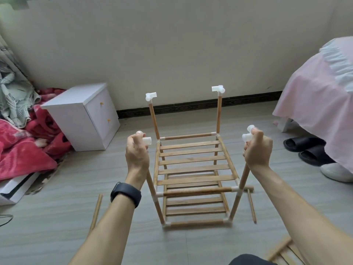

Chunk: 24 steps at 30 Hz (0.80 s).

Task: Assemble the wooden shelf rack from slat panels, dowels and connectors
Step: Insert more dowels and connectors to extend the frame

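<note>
The partly built wooden rack [196,175] stands on the floor with two slat shelves, one above the other. Four upright dowels rise from the upper shelf. The far left one [153,121] and the far right one [219,113] each carry a white plastic connector [150,96] [218,89] on top. My left hand [136,152] grips the top of the near left upright, its connector [147,140] sticking out by my thumb. My right hand [257,148] grips the near right upright around its connector [248,135].
Loose dowels lie on the floor at left [96,212] and right [251,206]. A spare slat panel [284,253] lies at the bottom right. A white cabinet [84,115] and red blankets [23,148] are at left. A pink-covered bed [317,108] and slippers [305,148] are at right.
</note>
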Available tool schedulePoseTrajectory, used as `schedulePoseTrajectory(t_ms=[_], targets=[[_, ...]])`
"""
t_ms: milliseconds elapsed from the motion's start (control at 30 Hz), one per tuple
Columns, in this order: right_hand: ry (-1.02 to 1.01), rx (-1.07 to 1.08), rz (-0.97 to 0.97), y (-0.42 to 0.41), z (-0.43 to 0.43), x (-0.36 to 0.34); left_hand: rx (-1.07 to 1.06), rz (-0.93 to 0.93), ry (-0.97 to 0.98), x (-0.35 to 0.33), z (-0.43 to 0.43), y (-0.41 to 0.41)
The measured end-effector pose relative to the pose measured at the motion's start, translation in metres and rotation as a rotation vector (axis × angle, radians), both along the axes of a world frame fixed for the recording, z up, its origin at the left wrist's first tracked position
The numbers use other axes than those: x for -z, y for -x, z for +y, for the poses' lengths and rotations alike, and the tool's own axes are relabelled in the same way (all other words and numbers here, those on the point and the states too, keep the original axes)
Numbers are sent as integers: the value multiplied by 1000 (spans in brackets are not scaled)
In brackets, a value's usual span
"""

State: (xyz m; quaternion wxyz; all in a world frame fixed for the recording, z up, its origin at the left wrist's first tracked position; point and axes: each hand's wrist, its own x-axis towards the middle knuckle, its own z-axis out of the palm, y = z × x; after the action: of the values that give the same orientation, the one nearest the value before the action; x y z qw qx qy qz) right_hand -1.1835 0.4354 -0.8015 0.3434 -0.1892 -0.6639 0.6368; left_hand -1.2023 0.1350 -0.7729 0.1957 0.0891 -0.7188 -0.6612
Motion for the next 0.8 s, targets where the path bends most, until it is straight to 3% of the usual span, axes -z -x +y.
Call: schedulePoseTrajectory(t_ms=[333, 533, 633, 800], targets=[[-179, -77, -45, -25, -9, -7, 112, 56, 45, 7, 0, -3], [-311, 96, -130, -75, -28, 53, 197, -125, 275, 65, -27, -42], [-488, -129, -199, -88, -60, 89, 100, -287, 345, 116, -58, -60], [-1046, -522, -388, -60, -127, 125, 67, -632, 426, 195, -126, -90]])
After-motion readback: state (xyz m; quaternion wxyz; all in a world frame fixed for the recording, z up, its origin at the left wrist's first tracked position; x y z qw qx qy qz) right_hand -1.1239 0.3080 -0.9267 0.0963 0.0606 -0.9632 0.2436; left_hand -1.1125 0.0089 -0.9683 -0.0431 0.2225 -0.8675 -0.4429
